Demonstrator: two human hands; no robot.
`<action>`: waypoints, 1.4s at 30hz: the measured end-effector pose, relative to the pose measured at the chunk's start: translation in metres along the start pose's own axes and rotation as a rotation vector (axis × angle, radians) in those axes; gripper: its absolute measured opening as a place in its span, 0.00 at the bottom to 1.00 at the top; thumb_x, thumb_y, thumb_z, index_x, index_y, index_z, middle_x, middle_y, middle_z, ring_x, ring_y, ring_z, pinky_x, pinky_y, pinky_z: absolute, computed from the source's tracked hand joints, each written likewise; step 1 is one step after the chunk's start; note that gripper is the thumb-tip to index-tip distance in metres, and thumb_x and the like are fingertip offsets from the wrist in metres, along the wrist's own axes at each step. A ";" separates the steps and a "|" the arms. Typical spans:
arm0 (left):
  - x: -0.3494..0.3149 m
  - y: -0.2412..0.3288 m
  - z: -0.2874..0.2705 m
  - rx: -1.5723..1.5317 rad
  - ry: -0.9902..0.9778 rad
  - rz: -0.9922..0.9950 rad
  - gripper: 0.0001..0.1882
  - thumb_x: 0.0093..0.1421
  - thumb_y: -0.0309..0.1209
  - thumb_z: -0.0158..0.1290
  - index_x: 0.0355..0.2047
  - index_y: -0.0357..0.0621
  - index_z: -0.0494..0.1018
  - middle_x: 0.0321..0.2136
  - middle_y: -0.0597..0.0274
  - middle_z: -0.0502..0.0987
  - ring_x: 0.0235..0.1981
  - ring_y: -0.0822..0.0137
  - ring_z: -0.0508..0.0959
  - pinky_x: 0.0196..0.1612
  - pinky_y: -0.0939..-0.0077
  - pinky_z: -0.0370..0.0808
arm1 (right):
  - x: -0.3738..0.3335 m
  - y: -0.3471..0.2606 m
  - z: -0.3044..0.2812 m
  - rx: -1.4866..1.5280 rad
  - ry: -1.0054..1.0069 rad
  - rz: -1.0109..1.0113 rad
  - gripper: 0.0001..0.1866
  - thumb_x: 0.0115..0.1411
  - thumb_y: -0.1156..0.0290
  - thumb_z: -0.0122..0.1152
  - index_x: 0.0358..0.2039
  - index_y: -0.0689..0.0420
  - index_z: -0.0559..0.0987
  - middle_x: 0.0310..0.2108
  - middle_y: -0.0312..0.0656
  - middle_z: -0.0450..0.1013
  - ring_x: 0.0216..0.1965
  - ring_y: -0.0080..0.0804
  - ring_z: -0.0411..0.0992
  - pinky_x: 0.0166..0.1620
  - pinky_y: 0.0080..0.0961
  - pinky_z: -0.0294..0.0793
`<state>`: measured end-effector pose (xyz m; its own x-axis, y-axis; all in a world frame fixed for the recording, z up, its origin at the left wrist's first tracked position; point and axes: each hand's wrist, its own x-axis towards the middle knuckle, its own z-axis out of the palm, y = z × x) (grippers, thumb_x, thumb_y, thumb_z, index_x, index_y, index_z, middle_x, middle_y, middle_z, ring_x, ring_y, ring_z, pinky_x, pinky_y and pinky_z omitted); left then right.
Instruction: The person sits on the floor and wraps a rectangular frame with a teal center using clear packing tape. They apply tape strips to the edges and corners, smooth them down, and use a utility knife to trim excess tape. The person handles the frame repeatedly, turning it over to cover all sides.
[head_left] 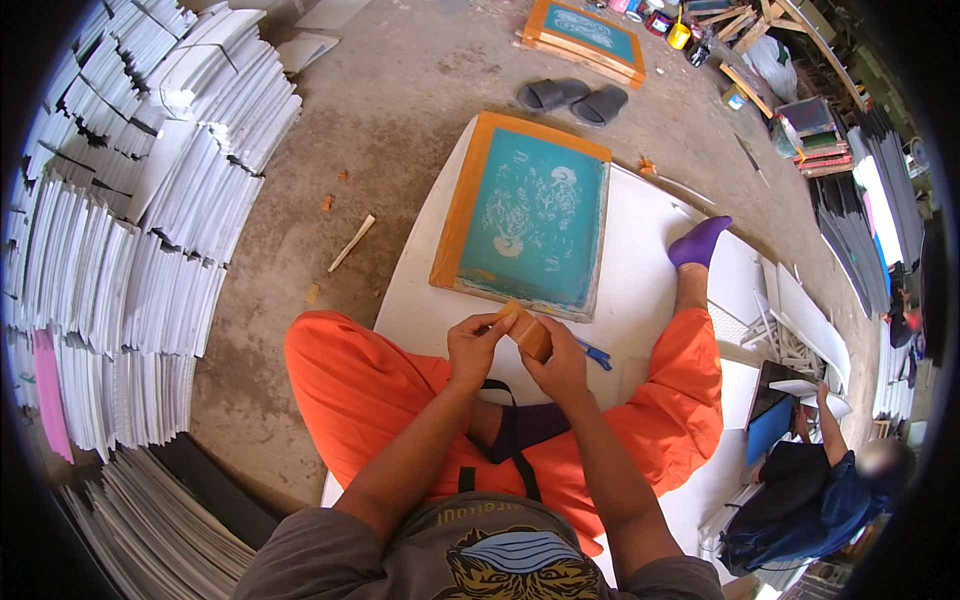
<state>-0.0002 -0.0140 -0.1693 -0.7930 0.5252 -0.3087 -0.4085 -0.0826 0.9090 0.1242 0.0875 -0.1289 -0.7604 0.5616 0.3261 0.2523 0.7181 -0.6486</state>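
My right hand [558, 368] grips a roll of brown tape [533, 337] in front of my lap. My left hand [474, 347] is closed, its fingertips pinching at the roll's upper left edge, where a bit of lighter tape shows. Just beyond both hands, a screen-printing frame [455, 235] with an orange-brown wooden border and teal mesh lies on a white sheet [415, 300]. Pale patterns mark its mesh. Beside my right hand lies a slim blue tool [597, 356], partly hidden and too small to name.
Tall stacks of white sheets [150, 260] line the left. Ahead are dark slippers [570, 98], a second printing frame [585, 40] and paint containers [678, 37]. At lower right, a person in dark blue [830, 500] handles white pieces. A pale strip [352, 243] lies on the floor.
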 end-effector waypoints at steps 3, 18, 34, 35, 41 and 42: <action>-0.001 0.002 0.003 -0.083 -0.002 0.030 0.13 0.59 0.28 0.68 0.40 0.30 0.82 0.33 0.61 0.83 0.33 0.75 0.79 0.41 0.82 0.76 | 0.004 0.002 -0.003 -0.019 -0.032 -0.027 0.35 0.47 0.72 0.74 0.57 0.57 0.72 0.44 0.50 0.76 0.45 0.51 0.76 0.46 0.40 0.78; 0.023 0.031 -0.019 0.141 -0.232 -0.267 0.19 0.59 0.37 0.67 0.44 0.33 0.81 0.31 0.60 0.84 0.32 0.74 0.79 0.38 0.79 0.72 | 0.021 0.011 -0.024 -0.076 -0.193 -0.132 0.35 0.47 0.71 0.75 0.57 0.54 0.73 0.46 0.49 0.77 0.46 0.51 0.77 0.47 0.41 0.78; 0.024 0.042 -0.025 0.065 -0.326 -0.277 0.12 0.60 0.32 0.66 0.36 0.35 0.79 0.27 0.66 0.79 0.27 0.77 0.74 0.33 0.81 0.72 | 0.031 0.001 -0.036 -0.055 -0.250 -0.172 0.35 0.47 0.70 0.75 0.57 0.54 0.74 0.42 0.49 0.77 0.43 0.51 0.77 0.46 0.41 0.77; 0.024 0.043 -0.025 0.071 -0.331 -0.282 0.13 0.60 0.32 0.67 0.37 0.35 0.79 0.27 0.65 0.79 0.27 0.76 0.74 0.33 0.81 0.72 | 0.032 0.000 -0.037 -0.049 -0.245 -0.178 0.35 0.47 0.70 0.75 0.58 0.54 0.74 0.42 0.48 0.77 0.43 0.51 0.77 0.45 0.41 0.77; 0.022 0.045 -0.027 0.062 -0.335 -0.347 0.16 0.59 0.34 0.68 0.40 0.34 0.81 0.27 0.65 0.80 0.27 0.76 0.74 0.34 0.81 0.72 | 0.031 0.002 -0.040 -0.061 -0.272 -0.182 0.35 0.48 0.69 0.76 0.58 0.54 0.73 0.42 0.48 0.77 0.43 0.50 0.77 0.45 0.41 0.77; 0.022 0.045 -0.026 0.062 -0.346 -0.372 0.16 0.59 0.35 0.68 0.40 0.33 0.82 0.27 0.65 0.80 0.27 0.76 0.74 0.34 0.81 0.72 | 0.030 0.002 -0.040 -0.055 -0.280 -0.181 0.35 0.48 0.69 0.76 0.58 0.54 0.74 0.42 0.48 0.77 0.43 0.50 0.77 0.45 0.40 0.77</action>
<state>-0.0480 -0.0282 -0.1427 -0.3992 0.7598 -0.5131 -0.5987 0.2078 0.7735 0.1260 0.1228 -0.0929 -0.9287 0.2936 0.2267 0.1237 0.8213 -0.5570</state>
